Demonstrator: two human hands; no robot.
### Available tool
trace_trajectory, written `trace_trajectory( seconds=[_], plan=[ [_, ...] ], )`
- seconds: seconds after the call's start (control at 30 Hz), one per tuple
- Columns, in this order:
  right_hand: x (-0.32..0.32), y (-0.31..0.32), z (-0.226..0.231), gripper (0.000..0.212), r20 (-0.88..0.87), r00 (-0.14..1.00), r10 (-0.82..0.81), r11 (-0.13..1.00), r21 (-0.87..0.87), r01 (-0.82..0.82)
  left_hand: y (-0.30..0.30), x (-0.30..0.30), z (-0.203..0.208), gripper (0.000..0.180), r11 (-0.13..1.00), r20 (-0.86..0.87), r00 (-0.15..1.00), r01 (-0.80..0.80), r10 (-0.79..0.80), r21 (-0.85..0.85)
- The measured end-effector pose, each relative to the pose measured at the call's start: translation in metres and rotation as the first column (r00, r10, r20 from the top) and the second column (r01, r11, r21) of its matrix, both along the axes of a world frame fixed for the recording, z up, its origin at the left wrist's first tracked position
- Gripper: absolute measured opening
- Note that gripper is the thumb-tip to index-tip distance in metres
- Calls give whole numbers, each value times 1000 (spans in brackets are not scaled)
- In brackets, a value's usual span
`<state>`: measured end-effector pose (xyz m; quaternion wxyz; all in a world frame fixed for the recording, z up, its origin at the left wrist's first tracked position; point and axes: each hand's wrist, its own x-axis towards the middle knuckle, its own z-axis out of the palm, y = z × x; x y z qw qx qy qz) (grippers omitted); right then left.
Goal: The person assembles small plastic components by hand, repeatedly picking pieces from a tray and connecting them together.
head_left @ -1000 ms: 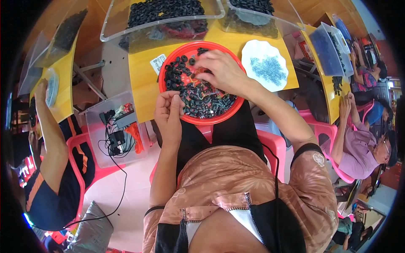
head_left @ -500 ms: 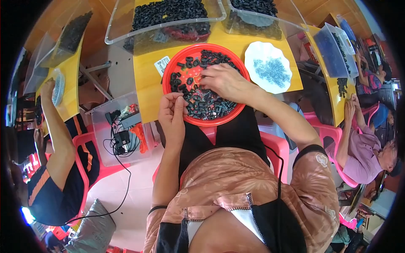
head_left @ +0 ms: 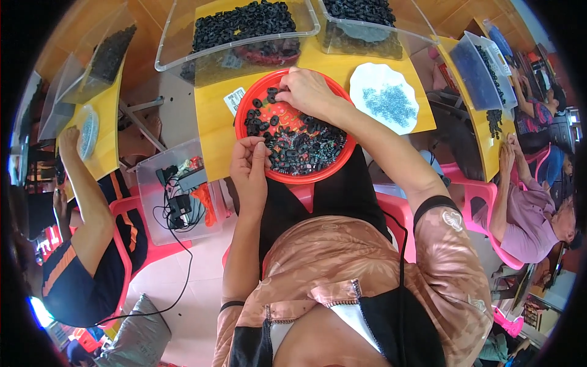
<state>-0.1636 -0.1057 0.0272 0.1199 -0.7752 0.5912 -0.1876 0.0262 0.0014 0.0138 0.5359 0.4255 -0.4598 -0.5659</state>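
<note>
A round red tray (head_left: 351,148) lies across my lap and the yellow table's front edge. Small black parts (head_left: 260,125) are loose along its left side, and a mass of black parts mixed with small metal springs (head_left: 299,150) covers its lower half. My right hand (head_left: 309,92) is over the tray's far side, fingers curled down by the black parts; its fingertips are partly hidden. At the left rim, my left hand (head_left: 251,162) is closed, thumb against curled fingers, and whatever it pinches is too small to name.
A white scalloped plate (head_left: 361,76) of metal springs sits right of the tray. Clear plastic bins of black parts (head_left: 244,27) stand at the back of the yellow table (head_left: 211,116). A bin of cables (head_left: 180,196) is on the left. People sit at tables on both sides.
My right hand has moved from the middle of the tray to its far rim, baring more red bottom. The left hand stays at the left rim.
</note>
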Motion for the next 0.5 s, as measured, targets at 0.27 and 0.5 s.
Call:
trace_trajectory(
  seconds=[0.27, 0.5],
  plan=[
    [7, 8, 13, 20, 26, 1000, -12, 997, 81, 10, 1, 2, 4, 13, 1000, 1, 1000, 3, -3, 3],
    [23, 81, 40, 10, 427, 881, 204, 970, 30, -240, 3, -4, 9, 24, 995, 46, 995, 95, -93, -27]
  ],
)
